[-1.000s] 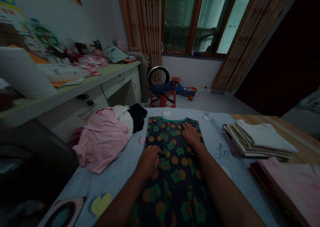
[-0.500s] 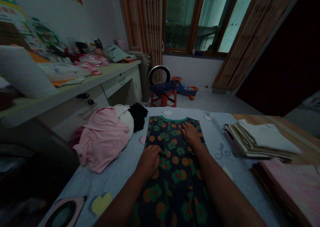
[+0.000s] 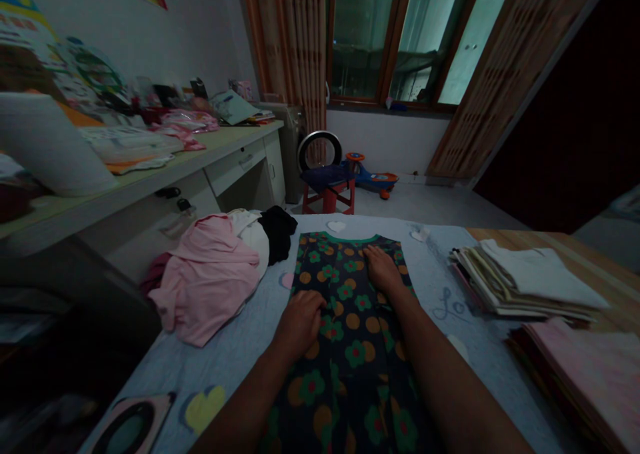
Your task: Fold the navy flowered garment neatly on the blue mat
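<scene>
A dark garment [image 3: 356, 321] with green flowers, orange dots and a green-edged neckline lies spread out, its neck pointing away from me. My left hand [image 3: 301, 319] rests on its left side, palm down, fingers slightly bent over the cloth. Farther up, near the neckline on the right, my right hand [image 3: 384, 269] lies on the fabric with its fingers stretched forward. Neither hand lifts the garment. Its lower end runs out of view between my forearms.
On the left, a heap of pink clothing [image 3: 207, 274] sits beside a black cloth [image 3: 279, 234]. Folded clothes form a pile [image 3: 540, 274] at right, with a pinkish stack [image 3: 590, 367] nearer me. A pale blue cover [image 3: 250, 347] lies underneath. A cluttered desk [image 3: 235, 146] lines the left wall.
</scene>
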A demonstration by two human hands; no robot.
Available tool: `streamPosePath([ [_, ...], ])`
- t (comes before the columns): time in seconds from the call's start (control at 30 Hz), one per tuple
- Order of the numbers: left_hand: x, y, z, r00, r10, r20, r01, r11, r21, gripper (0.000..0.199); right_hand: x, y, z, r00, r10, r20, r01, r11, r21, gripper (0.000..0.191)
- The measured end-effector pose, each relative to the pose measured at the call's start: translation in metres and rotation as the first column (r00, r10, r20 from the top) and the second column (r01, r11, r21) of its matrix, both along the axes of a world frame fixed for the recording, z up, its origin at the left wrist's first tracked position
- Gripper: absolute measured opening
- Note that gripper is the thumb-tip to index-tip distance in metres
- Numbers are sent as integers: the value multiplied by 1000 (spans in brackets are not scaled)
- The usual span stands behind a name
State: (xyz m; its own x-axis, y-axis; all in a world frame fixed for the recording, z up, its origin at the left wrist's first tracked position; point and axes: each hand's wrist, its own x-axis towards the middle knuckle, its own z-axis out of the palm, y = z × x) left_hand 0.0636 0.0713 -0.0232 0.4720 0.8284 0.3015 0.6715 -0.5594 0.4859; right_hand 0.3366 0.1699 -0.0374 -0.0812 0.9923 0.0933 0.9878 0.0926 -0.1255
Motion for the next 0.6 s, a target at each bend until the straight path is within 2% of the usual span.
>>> streamPosePath([
  [0.4, 1, -1, 2, 1000, 0, -10, 0, 1000, -3, 24, -6, -5, 4, 998, -69, 8, 69, 997, -44, 56],
  [0.6, 0, 2, -3, 1000, -7, -12, 7, 1000, 1, 23, -13, -11, 13, 1000, 2, -5, -2, 1000, 9, 56],
])
